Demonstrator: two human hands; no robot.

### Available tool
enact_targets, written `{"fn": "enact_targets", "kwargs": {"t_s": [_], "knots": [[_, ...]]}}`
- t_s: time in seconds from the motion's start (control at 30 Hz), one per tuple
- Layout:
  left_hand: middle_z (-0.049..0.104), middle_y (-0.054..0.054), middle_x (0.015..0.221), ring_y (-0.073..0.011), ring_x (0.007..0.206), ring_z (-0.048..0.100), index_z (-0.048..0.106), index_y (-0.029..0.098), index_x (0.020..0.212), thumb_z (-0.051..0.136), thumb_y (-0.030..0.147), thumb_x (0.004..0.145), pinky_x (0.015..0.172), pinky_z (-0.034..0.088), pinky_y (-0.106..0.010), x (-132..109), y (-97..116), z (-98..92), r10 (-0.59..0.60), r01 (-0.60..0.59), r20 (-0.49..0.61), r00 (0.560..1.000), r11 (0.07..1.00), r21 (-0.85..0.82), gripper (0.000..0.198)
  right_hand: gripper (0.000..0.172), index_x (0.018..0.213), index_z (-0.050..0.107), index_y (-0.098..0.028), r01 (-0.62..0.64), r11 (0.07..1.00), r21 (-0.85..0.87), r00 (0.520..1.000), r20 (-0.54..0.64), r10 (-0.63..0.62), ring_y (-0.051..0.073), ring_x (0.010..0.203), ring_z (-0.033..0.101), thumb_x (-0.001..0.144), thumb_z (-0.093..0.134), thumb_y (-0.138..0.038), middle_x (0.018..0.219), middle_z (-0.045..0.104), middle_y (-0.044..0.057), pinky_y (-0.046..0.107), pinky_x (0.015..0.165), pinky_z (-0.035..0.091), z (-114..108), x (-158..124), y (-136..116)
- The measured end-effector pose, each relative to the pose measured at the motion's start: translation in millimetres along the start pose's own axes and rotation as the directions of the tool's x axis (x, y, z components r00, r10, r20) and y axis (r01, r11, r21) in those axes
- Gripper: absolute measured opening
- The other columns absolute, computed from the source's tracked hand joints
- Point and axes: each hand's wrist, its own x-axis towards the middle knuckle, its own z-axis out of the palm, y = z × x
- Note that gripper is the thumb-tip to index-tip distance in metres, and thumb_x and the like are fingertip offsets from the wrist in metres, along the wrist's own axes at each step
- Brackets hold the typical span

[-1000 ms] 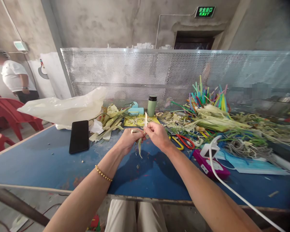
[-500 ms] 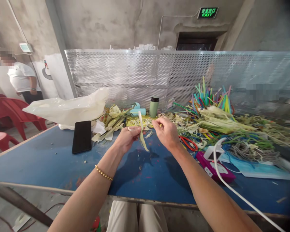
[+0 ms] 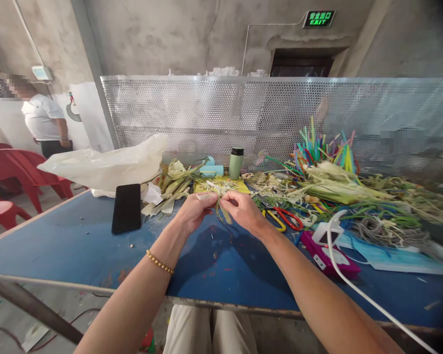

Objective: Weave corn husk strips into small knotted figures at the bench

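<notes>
Over the middle of the blue table, my left hand [image 3: 195, 211] pinches a pale green corn husk strip [image 3: 226, 216] between thumb and fingers. My right hand [image 3: 242, 210] is closed at the same strip, its fingertips almost meeting the left ones. One end of the husk hangs below the fingers; the pinched part is hidden. Just behind the hands, husk scraps lie on a yellow mat [image 3: 239, 186]. Scissors with red handles [image 3: 290, 220] and a yellow-handled tool [image 3: 276, 222] rest right of my right hand.
A black phone [image 3: 126, 209] and a white plastic bag [image 3: 107, 164] are on the left. Behind stand a green bottle [image 3: 236, 163] and a perforated metal screen [image 3: 192, 108]. Husks [image 3: 343, 184], a purple box [image 3: 328, 255] and a white cable [image 3: 369, 295] occupy the right. A person stands far left.
My right hand has moved left and down to meet the husk strip at my left hand. The strip's upper end no longer stands up. The yellow-handled tool has come into view.
</notes>
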Motion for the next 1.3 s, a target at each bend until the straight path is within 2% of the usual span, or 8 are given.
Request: {"fn": "enact_targets", "kwargs": {"t_s": [0.17,0.37,0.83,0.97,1.07,1.13,1.23,1.3], "knots": [[0.053,0.002,0.055,-0.0084,0.053,0.045,0.063,0.013,0.059,0.083,0.025,0.061,0.053,0.033,-0.025,0,-1,-1.3,0.001,0.000,0.034,0.999,1.000,-0.030,0.023,0.024,0.064,0.050,-0.019,-0.011,0.999,0.040,0.999,0.032,0.010,0.011,0.057,0.040,0.085,0.053,-0.030,0.060,0.046,-0.003,0.025,0.056,0.032,0,-2,-4],[0.059,-0.002,0.059,-0.0106,0.057,0.053,0.065,0.012,0.060,0.085,0.021,0.059,0.059,0.041,-0.025,-2,3,-1.3,-0.041,0.046,0.052,0.998,0.993,-0.104,0.021,0.021,0.067,0.053,-0.018,-0.037,0.994,0.107,0.997,0.071,0.030,0.011,0.057,0.040,0.084,0.055,-0.029,0.060,0.046,-0.003,0.024,0.055,0.032,-1,-4,-10],[0.056,0.000,0.057,-0.0098,0.055,0.052,0.064,0.010,0.060,0.082,0.019,0.063,0.059,0.042,-0.025,-6,9,1.7,-0.071,0.077,0.061,0.996,0.990,-0.117,0.021,0.021,0.068,0.054,-0.017,-0.020,0.985,0.171,0.996,0.092,0.004,0.010,0.054,0.039,0.085,0.055,-0.030,0.056,0.044,-0.005,0.023,0.054,0.032,0,-4,-8],[0.052,0.002,0.056,-0.0088,0.054,0.049,0.061,0.011,0.057,0.084,0.022,0.062,0.056,0.039,-0.024,-5,9,-2.9,-0.009,0.014,0.081,0.997,0.998,-0.064,0.026,0.023,0.066,0.053,-0.017,0.049,0.997,0.053,0.997,0.056,-0.051,0.011,0.056,0.043,0.086,0.055,-0.030,0.058,0.049,-0.003,0.024,0.056,0.034,0,-2,-4],[0.056,-0.001,0.061,-0.0104,0.058,0.050,0.064,0.011,0.063,0.083,0.027,0.064,0.057,0.038,-0.025,-4,9,-5.7,-0.019,0.018,0.123,0.992,1.000,0.008,0.025,0.028,0.063,0.053,-0.017,0.120,0.986,-0.113,0.986,-0.101,-0.132,0.012,0.061,0.047,0.086,0.056,-0.032,0.065,0.055,0.002,0.026,0.058,0.037,-4,0,-4],[0.059,-0.003,0.064,-0.0117,0.060,0.052,0.066,0.011,0.066,0.082,0.029,0.066,0.058,0.038,-0.026,-4,8,-6.2,-0.024,0.018,0.150,0.988,0.999,0.042,0.025,0.025,0.072,0.058,-0.017,0.066,0.996,-0.067,0.984,-0.163,-0.077,0.012,0.057,0.050,0.088,0.055,-0.035,0.071,0.060,0.003,0.025,0.053,0.040,-6,1,-3],[0.062,-0.004,0.068,-0.0127,0.064,0.054,0.068,0.010,0.069,0.083,0.027,0.066,0.060,0.039,-0.027,-4,6,-6.0,-0.004,-0.005,0.156,0.988,0.998,0.062,0.022,0.018,0.089,0.061,-0.017,-0.089,0.982,0.166,0.995,-0.025,0.094,0.009,0.045,0.053,0.087,0.056,-0.035,0.076,0.065,0.004,0.023,0.041,0.041,-4,1,-1],[0.063,-0.005,0.070,-0.0131,0.066,0.055,0.070,0.010,0.071,0.084,0.024,0.063,0.062,0.039,-0.027,-4,6,-6.0,0.008,-0.018,0.153,0.988,0.998,0.064,0.022,0.014,0.083,0.060,-0.017,-0.134,0.961,0.244,0.991,0.041,0.127,0.010,0.041,0.055,0.085,0.057,-0.031,0.071,0.065,0.002,0.021,0.037,0.043,-1,1,1]]}}
